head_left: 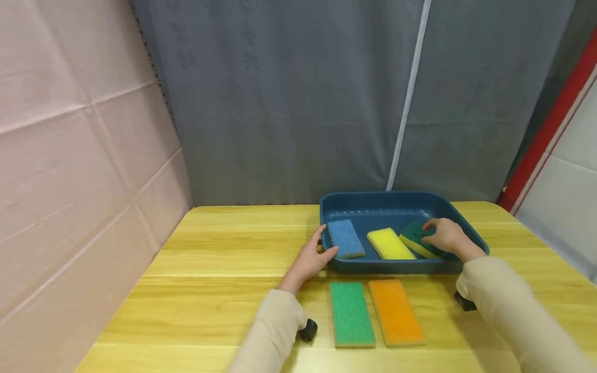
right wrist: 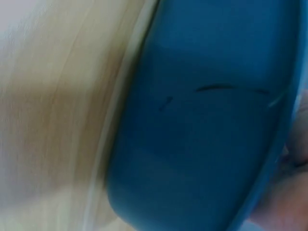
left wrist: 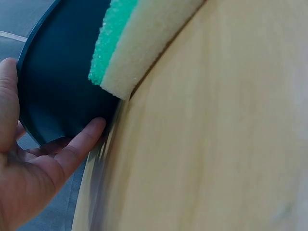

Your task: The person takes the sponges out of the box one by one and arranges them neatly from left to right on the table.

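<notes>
A dark blue tray (head_left: pixel 382 267) stands at the back of the table with three sponges in it. At its left front corner my left hand (head_left: pixel 311 259) has thumb and fingers spread, touching the outer walls; the left wrist view shows that hand (left wrist: pixel 33 173) against the tray (left wrist: pixel 62 72). Inside the tray's right part, my right hand (head_left: pixel 445 235) pinches a dark green and yellow sponge (head_left: pixel 414 233), which lies tilted. Beside it is a yellow sponge (head_left: pixel 389 244), and a blue sponge (head_left: pixel 345 238) leans near the left wall. The right wrist view shows mostly the tray's outer wall (right wrist: pixel 202 134).
In front of the tray, a green sponge (head_left: pixel 352 315) and an orange sponge (head_left: pixel 396 312) lie side by side on the wooden table (head_left: pixel 210 290). A grey curtain (head_left: pixel 289 103) hangs right behind the table, and a pale pink covering (head_left: pixel 70 155) borders it on the left.
</notes>
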`<state>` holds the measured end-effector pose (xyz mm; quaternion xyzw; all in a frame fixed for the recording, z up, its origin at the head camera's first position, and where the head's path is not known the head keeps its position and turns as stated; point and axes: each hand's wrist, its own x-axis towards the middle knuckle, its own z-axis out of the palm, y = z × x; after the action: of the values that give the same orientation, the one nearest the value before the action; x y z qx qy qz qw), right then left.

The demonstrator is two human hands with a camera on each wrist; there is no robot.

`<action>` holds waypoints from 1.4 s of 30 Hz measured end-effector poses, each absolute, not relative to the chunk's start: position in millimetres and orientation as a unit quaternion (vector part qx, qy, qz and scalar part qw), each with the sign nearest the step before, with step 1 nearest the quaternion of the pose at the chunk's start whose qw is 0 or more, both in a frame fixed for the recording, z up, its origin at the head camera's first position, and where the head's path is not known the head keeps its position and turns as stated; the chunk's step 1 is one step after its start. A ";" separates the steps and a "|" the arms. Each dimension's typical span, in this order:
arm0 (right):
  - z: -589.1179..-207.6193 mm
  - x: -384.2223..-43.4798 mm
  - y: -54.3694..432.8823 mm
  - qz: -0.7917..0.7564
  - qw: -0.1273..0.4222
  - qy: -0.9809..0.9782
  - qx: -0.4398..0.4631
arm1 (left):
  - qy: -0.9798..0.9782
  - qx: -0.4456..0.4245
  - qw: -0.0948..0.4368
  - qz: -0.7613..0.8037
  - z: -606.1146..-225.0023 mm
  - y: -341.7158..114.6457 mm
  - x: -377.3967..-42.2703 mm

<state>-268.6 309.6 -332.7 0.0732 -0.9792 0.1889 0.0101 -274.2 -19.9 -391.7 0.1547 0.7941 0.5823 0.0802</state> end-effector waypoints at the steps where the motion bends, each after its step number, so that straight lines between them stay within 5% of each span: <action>1: -333.8 -269.7 310.6 0.182 0.007 -0.980 0.074 | 0.794 0.155 0.080 0.582 -391.8 -19.9 -274.2; 21: -352.1 -277.5 313.9 0.178 -0.040 -0.981 0.065 | 0.810 0.154 0.064 0.563 -391.1 -18.8 -273.5; 42: -356.7 -280.2 321.5 0.161 -0.015 -0.982 0.097 | 0.806 0.158 0.066 0.566 -390.8 -17.1 -272.0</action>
<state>-280.2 321.5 -356.7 0.0975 -0.9819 0.1614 -0.0151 -272.0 -17.1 -390.8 0.1583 0.8063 0.5660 0.0663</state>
